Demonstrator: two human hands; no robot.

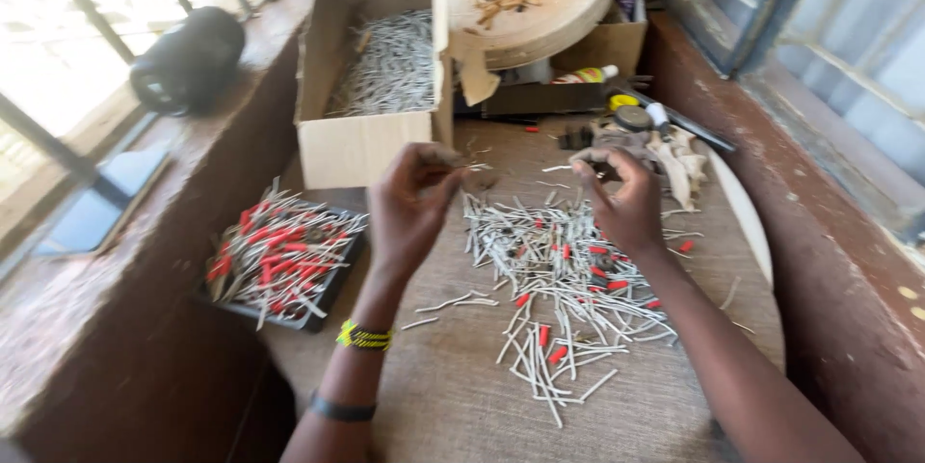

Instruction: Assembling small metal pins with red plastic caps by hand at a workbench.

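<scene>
- L hand [412, 201]: fingers pinched shut on a thin grey stick [469, 167], held above the table [453, 405].
- R hand [626, 201]: curled closed; can't tell what's inside.
- Loose pile of grey sticks w/ red caps [559, 270] on the table betw. & below both hands.
- Black tray [323, 304] of red-capped sticks left of L hand.
- Cardboard box [361, 147] of grey sticks behind.

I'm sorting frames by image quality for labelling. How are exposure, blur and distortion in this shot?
Head view: the barred window at upper left is blown out to white; the left hand and right hand are softly motion-blurred, as is the pile of grey sticks; the cardboard box leans with wide-angle distortion; shadows on the table are soft.
</scene>
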